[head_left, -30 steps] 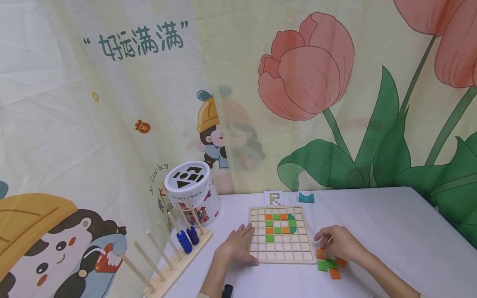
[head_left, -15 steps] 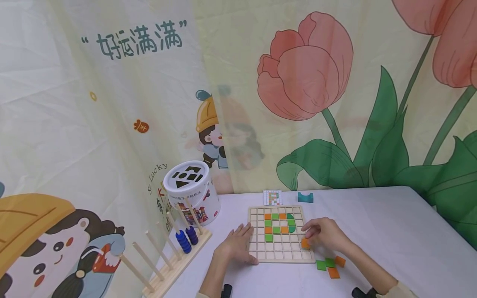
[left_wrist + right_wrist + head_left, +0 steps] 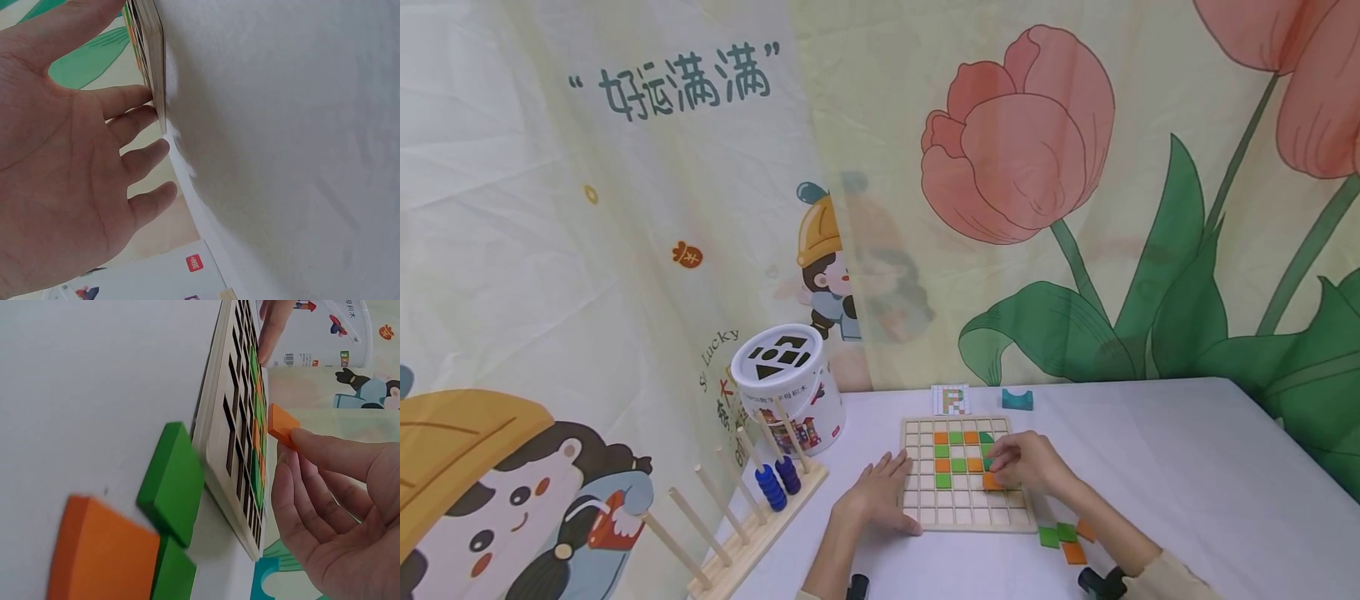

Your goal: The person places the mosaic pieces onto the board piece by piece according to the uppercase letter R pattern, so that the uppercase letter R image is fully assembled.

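A wooden grid board (image 3: 928, 518) lies on the white table, with orange and green tiles set in its cells in a P-like shape. My left hand (image 3: 876, 497) rests along the board's left edge; in the left wrist view its fingers (image 3: 134, 125) are extended and spread against the side. Over the right part of the board, my right hand (image 3: 1039, 468) pinches an orange square tile (image 3: 283, 424) between thumb and fingertips. The right wrist view has this tile tilted, seemingly above the surface. Near the board's lower right corner lie loose green tiles (image 3: 1048, 537) and orange tiles (image 3: 1074, 552).
Behind the board lie a small pattern card (image 3: 951, 399) and a teal notched block (image 3: 1017, 400). To the left stand a white lidded bucket (image 3: 790, 392) and a wooden peg rack (image 3: 730, 560) with dark blue beads (image 3: 771, 489). A printed curtain (image 3: 880, 208) hangs behind.
My right hand has taken an orange tile from the loose pile and carried it left and slightly up over the board. The left hand keeps its place.
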`<state>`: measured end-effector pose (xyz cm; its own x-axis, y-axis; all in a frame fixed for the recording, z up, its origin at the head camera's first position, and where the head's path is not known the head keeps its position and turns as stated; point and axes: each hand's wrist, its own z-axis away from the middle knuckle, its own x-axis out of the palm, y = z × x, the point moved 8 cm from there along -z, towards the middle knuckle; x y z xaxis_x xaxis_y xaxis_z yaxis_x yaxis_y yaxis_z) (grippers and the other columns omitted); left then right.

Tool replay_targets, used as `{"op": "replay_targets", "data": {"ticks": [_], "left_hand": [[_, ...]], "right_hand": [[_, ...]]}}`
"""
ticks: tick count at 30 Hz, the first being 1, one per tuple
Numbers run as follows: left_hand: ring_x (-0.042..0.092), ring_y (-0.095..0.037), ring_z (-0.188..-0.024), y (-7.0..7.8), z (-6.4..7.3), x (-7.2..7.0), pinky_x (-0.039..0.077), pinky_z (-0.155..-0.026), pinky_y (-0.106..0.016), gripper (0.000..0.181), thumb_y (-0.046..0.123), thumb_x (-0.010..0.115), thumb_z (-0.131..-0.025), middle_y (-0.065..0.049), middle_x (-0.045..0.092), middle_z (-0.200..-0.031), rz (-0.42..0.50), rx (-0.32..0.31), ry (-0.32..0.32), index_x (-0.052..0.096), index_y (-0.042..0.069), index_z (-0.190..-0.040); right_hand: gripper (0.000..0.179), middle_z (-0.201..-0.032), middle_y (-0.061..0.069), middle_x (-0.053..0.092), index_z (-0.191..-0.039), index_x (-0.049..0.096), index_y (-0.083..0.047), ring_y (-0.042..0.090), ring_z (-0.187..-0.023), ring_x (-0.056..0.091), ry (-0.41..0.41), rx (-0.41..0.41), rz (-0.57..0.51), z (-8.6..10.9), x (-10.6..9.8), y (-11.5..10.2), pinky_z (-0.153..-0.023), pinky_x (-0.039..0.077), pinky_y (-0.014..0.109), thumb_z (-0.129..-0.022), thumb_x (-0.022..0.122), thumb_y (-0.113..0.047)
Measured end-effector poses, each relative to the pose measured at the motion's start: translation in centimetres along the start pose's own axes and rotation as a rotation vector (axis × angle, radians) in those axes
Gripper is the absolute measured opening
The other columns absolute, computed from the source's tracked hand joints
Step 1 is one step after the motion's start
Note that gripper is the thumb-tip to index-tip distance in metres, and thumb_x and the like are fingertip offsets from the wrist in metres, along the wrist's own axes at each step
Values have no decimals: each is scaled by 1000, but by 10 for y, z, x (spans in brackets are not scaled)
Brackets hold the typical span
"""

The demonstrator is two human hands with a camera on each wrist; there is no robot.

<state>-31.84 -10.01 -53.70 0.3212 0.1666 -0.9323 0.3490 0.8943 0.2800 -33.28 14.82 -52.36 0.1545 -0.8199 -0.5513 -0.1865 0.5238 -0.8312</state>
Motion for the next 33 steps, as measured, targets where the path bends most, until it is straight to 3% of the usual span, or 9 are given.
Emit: {"op": "replay_targets", "data": {"ticks": [9, 27, 33], "left_hand": [[25, -30, -158, 0, 0, 0, 24, -127, -54, 107, 51, 90, -75, -6, 33, -170, -2, -3, 5, 41, 10, -160], [25, -30, -158, 2, -1, 0, 25, -127, -55, 106, 54, 88, -77, -6, 32, -170, -12, -1, -7, 40, 11, -161], [25, -29, -158, 0, -1, 0, 25, -127, -54, 107, 54, 88, -77, -5, 32, -170, -9, -7, -8, 40, 11, -161]], "right_hand": [[23, -82, 0, 73, -103, 77, -3, 17, -78, 70, -24, -25, -92, -18, 19, -1, -70, 60, 24, -82, 84, 2], [22, -80, 0, 72, -101, 77, -2, 16, -75, 68, -30, -44, -114, -31, 44, -2, -62, 59, 26, -82, 83, 6], [20, -78, -2, 69, -93, 78, -9, 15, -73, 66, -2, 3, -76, -30, 49, -3, -64, 58, 25, -81, 84, 6]]}}
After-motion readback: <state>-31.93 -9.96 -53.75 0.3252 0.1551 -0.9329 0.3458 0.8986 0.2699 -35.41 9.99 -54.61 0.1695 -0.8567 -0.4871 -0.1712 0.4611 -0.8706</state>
